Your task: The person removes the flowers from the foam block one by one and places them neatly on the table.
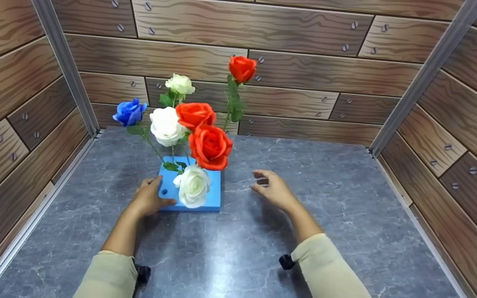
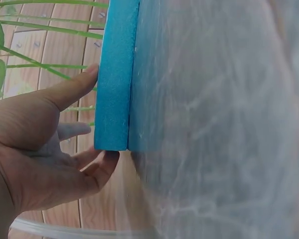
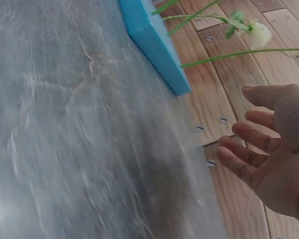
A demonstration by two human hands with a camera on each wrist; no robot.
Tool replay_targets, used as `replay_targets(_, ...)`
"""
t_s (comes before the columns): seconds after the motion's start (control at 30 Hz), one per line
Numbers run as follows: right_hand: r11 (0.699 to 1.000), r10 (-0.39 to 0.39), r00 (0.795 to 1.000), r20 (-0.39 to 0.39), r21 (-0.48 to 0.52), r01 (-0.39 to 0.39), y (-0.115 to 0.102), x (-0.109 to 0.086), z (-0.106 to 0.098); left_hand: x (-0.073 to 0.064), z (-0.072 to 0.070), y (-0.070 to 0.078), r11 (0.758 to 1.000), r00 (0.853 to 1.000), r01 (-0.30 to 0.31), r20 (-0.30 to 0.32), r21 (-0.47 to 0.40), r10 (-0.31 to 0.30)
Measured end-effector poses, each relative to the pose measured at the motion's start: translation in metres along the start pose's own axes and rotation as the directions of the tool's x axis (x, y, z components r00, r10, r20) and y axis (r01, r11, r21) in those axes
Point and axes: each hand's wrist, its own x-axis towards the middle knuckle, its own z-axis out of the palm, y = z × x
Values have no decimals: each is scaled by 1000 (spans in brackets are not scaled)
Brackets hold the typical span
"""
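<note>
A blue foam block (image 1: 215,194) lies on the table, holding up several artificial roses on green stems. The left hand (image 1: 147,198) grips the block's left edge: in the left wrist view the thumb rests at its upper edge, with fingertips against its side. Near that thumb, a round hole (image 1: 164,191) shows in the block's top. To the right of the block, the right hand (image 1: 276,192) is apart from it, holding nothing, its fingers loosely bent. A white rose (image 1: 194,186) leans nearest the person, with a red rose (image 1: 210,147) just behind it.
A blue rose (image 1: 129,112) leans out left, and another red rose (image 1: 242,69) stands tall at the back right. Wood-patterned walls (image 1: 238,29) with metal corner posts (image 1: 427,78) enclose the grey marbled table (image 1: 325,186) at the back and sides.
</note>
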Motion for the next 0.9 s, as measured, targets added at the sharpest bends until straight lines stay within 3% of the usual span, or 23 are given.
replay_targets(0.17,995,-75,997,18,71,73,-3,15,20,4,-3,-1,1000,999,10,42,2,-10)
replay_targets(0.33,989,-102,994,27,114,98,-7,27,37,4,-6,1,1000,997,7,71,2,-7)
replay_targets(0.47,984,-91,996,19,156,87,-11,36,48,4,-7,4,1000,998,-3,70,14,2)
replay_targets(0.9,960,-65,997,-31,272,71,-7,53,76,6,-6,7,999,994,49,96,15,-50)
